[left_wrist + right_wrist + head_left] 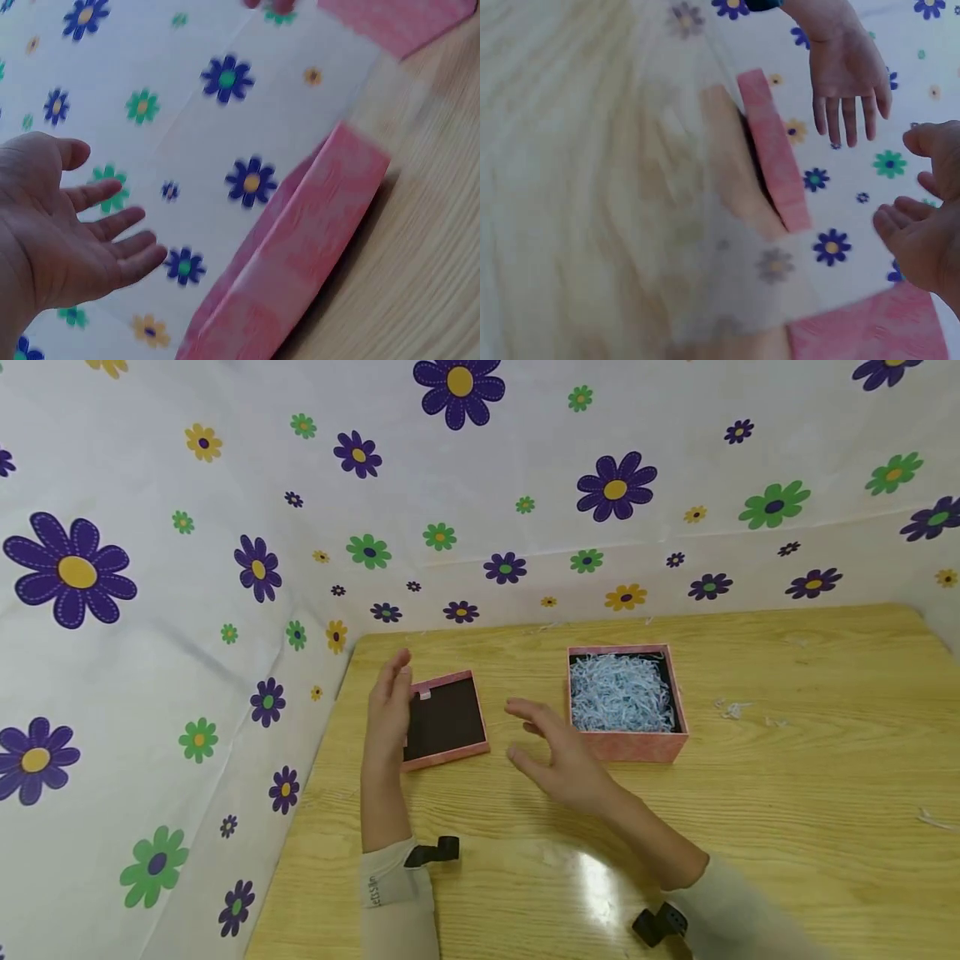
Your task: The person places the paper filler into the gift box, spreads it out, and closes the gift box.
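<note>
A pink box lid [446, 718] lies inside-up on the table at left, its dark lining showing. My left hand [387, 714] hovers over the lid's left side, hiding that edge, with fingers extended and nothing held; in the left wrist view the hand [75, 225] stands apart from the lid's pink side [292, 255]. My right hand [566, 760] is held in the air between the lid and a pink box [633, 747], fingers spread loosely and holding nothing. Pale blue shredded paper [621, 693] fills the box.
Loose paper shreds [733, 709] lie on the wooden table [810, 793] right of the box, with another shred [933, 818] near the right edge. A flowered white cloth [525, 468] hangs behind and along the left of the table.
</note>
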Demonstrator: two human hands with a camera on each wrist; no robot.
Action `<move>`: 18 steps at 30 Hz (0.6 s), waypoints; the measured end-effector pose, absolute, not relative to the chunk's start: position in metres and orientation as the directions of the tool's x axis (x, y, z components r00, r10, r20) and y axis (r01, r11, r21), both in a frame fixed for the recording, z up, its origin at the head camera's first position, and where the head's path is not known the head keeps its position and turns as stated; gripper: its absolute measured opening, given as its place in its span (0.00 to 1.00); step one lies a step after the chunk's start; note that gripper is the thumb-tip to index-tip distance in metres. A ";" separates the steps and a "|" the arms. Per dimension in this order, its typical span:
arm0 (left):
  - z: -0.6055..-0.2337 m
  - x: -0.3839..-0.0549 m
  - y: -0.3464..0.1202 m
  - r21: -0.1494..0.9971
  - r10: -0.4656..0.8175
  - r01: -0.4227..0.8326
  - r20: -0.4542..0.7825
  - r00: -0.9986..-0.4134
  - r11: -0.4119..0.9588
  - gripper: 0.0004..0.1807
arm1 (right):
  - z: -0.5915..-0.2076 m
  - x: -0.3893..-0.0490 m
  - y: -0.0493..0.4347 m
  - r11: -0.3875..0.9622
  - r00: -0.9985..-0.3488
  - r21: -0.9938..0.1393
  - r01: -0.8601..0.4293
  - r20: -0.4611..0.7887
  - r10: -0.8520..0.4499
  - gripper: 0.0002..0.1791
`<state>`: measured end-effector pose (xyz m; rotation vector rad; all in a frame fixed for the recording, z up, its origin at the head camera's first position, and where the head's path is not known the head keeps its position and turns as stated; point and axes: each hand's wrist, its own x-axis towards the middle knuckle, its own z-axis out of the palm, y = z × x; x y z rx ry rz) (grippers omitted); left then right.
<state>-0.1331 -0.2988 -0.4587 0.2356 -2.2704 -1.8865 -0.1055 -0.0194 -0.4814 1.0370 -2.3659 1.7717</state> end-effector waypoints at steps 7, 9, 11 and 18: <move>-0.471 -0.128 -0.338 0.946 -0.370 -0.299 -0.236 -0.899 0.122 0.42 | -0.515 -0.108 -0.062 0.175 -0.834 -0.962 -0.210 0.083 -0.545 0.43; -0.475 -0.130 -0.337 0.927 -0.333 -0.365 -0.318 -0.888 0.086 0.46 | -0.521 -0.109 -0.070 0.163 -0.837 -0.971 -0.175 0.059 -0.544 0.44; -0.477 -0.133 -0.332 0.908 -0.292 -0.411 -0.374 -0.880 0.075 0.48 | -0.524 -0.109 -0.076 0.136 -0.838 -0.977 -0.167 0.067 -0.542 0.44; -0.474 -0.133 -0.320 0.918 -0.240 -0.392 -0.368 -0.898 0.055 0.49 | -0.520 -0.108 -0.082 0.190 -0.872 -0.966 -0.174 0.062 -0.486 0.43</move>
